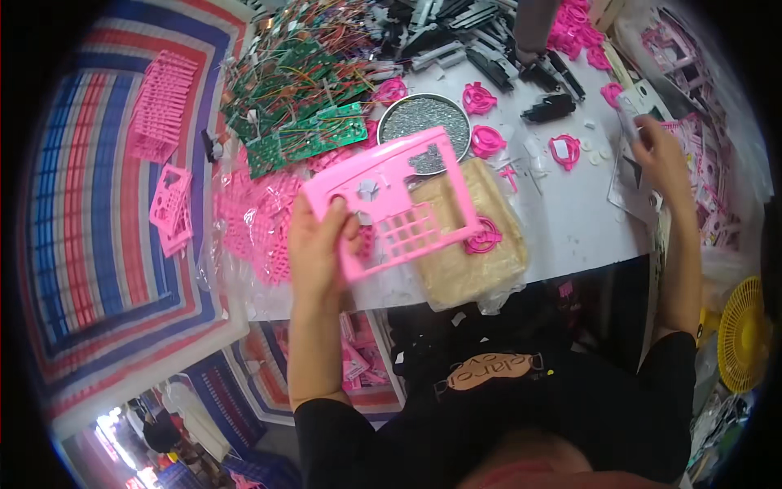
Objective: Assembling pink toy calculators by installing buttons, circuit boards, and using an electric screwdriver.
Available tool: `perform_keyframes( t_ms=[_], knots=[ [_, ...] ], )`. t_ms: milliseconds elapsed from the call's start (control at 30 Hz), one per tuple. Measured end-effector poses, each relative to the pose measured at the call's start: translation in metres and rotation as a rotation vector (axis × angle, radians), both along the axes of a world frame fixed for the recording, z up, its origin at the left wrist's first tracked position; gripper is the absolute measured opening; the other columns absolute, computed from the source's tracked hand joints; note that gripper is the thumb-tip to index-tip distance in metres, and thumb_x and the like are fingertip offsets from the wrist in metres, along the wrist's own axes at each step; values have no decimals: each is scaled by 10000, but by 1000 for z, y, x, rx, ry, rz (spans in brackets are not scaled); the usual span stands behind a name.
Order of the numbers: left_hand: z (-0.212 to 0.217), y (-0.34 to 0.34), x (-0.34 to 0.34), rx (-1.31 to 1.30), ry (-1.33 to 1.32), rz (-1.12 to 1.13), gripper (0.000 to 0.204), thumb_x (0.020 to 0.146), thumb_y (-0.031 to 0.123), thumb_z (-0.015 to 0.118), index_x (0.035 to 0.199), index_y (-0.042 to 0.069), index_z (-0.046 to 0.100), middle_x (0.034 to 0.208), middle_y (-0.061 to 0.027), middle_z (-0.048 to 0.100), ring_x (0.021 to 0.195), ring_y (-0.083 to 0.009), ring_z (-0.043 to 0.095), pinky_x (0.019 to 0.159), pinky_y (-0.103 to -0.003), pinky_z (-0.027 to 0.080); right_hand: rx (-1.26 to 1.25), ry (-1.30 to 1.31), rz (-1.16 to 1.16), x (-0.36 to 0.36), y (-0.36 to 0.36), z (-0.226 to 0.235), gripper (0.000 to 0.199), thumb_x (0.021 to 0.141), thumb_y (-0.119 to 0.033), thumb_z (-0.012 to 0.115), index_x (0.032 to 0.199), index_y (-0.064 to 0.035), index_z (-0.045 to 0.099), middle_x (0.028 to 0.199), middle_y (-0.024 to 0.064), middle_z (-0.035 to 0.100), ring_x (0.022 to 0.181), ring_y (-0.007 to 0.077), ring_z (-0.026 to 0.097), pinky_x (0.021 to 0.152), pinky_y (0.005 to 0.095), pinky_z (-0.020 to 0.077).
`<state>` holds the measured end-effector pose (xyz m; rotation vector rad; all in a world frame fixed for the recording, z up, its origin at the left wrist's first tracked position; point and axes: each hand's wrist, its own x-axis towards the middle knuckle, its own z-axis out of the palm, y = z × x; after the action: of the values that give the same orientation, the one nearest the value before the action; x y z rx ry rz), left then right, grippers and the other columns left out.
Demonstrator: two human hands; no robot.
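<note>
My left hand (319, 244) grips a pink plastic panel (389, 181) by its left end, the thumb across its front. The panel has a large rectangular window, a grid of small square openings and other cutouts. It is held tilted above a tan block wrapped in clear plastic (482, 281). A pink ring-shaped part (483, 236) rests on that block, just past the panel's lower right corner. Away to the right, my right hand (661, 155) reaches over the table's right side with its fingers bent together. Next to the fingertips is a pale, thin piece, blurred; its kind cannot be made out.
A round tin (383, 121) of small metal pieces stands behind the panel. Green circuit boards with wires (305, 134) are heaped at the back left, black and grey parts (456, 41) at the back. Stacked pink panels (167, 106) lie on striped cloth (106, 244) at left.
</note>
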<state>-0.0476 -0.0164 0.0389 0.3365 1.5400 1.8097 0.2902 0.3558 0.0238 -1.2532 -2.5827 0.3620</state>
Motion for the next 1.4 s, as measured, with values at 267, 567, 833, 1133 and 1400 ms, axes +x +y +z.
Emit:
perform_keyframes(
  t_ms=[267, 567, 833, 1133, 1400],
  knots=[
    [-34, -6, 7, 163, -426, -26, 430, 1091, 458, 400, 1202, 73, 557, 999, -32, 561, 683, -142, 467, 525, -266, 393, -72, 580, 221, -6, 41, 65, 384, 969, -109, 621, 1332, 14, 595, 1124, 64, 666, 944, 133, 592, 892, 297, 481],
    [-11, 25, 17, 190, -723, -397, 687, 1053, 650, 274, 1289, 59, 533, 945, -30, 555, 717, -154, 507, 533, -270, 403, 594, -165, 1310, -133, -176, 151, 226, 777, -255, 710, 918, -78, 708, 1057, 52, 634, 1114, 309, 604, 1111, 539, 435],
    [-5, 18, 20, -11, -391, -475, 664, 1009, 405, 594, 1496, -4, 404, 1392, -184, 580, 1272, -287, 582, 1087, -440, 479, 45, 314, 1265, -165, -176, 72, 704, 809, -305, 819, 1407, -50, 549, 1364, 164, 581, 1266, 326, 560, 1050, 427, 483],
    [-16, 9, -9, 101, -351, -295, 517, 1051, 287, 548, 1455, -15, 434, 1365, -132, 587, 1198, -241, 618, 1013, -373, 511, -1529, 414, 675, -154, -141, 13, 759, 872, -104, 778, 1503, 20, 374, 1235, 165, 674, 1104, 182, 660, 931, 323, 539],
    [-24, 9, 83, -32, 459, 141, 918, 917, 156, 648, 1592, -39, 58, 1545, -243, 284, 1411, -301, 369, 1128, -423, 350, -1163, 856, 461, -138, -194, 5, 762, 866, -66, 779, 1503, 3, 365, 1238, 152, 664, 1109, 173, 647, 954, 325, 525]
  ],
)
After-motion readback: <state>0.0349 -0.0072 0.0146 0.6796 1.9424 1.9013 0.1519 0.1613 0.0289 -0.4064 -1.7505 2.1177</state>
